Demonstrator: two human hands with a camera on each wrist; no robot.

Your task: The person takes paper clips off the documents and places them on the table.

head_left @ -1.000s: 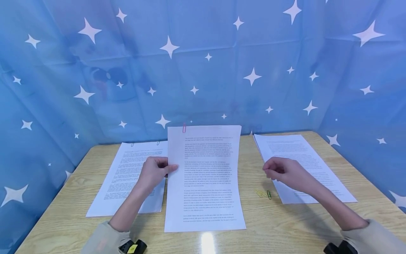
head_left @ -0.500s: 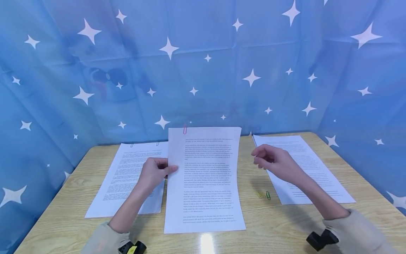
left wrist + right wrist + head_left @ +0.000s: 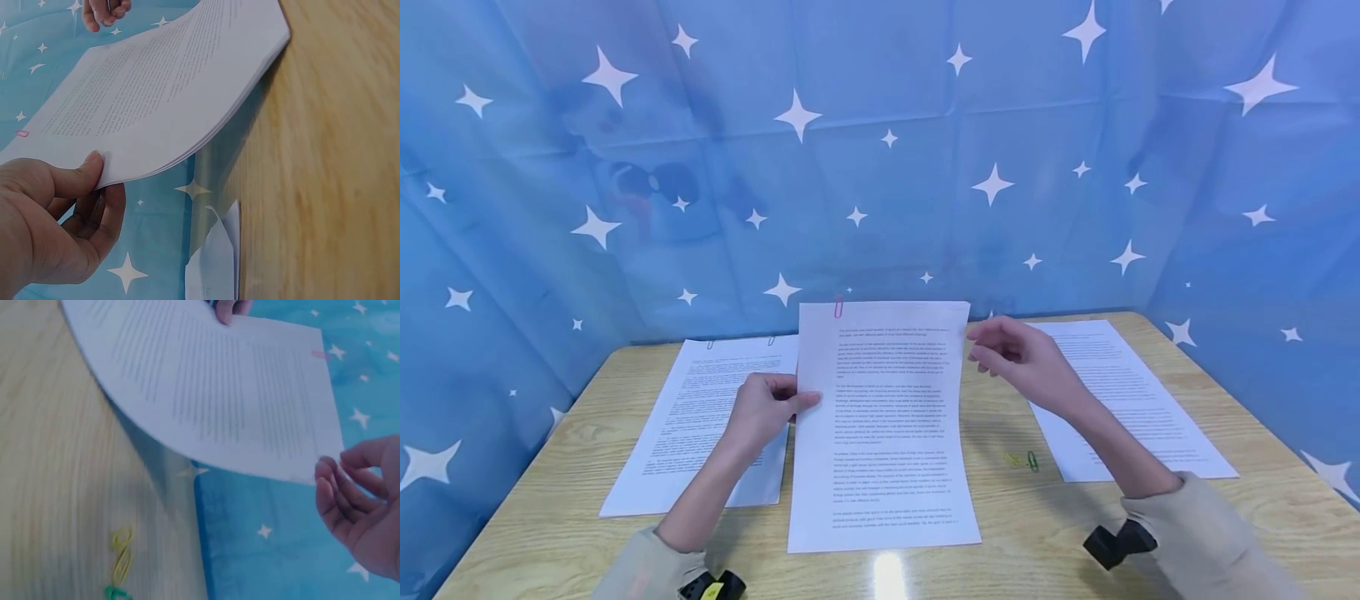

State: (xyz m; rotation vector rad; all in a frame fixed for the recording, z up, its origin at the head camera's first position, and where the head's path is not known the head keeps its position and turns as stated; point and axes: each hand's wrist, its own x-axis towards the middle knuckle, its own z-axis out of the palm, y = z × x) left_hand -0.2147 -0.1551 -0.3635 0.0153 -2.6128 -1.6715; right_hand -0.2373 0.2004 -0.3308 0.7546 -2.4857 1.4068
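My left hand (image 3: 763, 410) pinches the left edge of a stack of printed sheets (image 3: 880, 433), thumb in front and fingers behind. The sheets stand raised at the top and bend down toward the table, as the left wrist view shows. A pink paper clip (image 3: 838, 307) sits on their top edge near the left corner. Beside the upper right corner is my right hand (image 3: 1026, 365), its fingers loosely bent and the thumb apart from them. Its fingertips are right at that corner in the right wrist view (image 3: 328, 472), with nothing visible between them.
Yellow paper clips (image 3: 1015, 459) and a green paper clip (image 3: 1032, 461) lie on the wooden table (image 3: 1000, 517). At the left lies a printed stack (image 3: 700, 425) with two clips on its top edge. Another printed stack (image 3: 1127, 408) lies at the right. Behind hangs a blue star-patterned curtain (image 3: 880, 167).
My right hand has moved left and up, from over the right stack to the raised sheets' upper right corner, its fingers loosening. The left hand keeps its hold in place.
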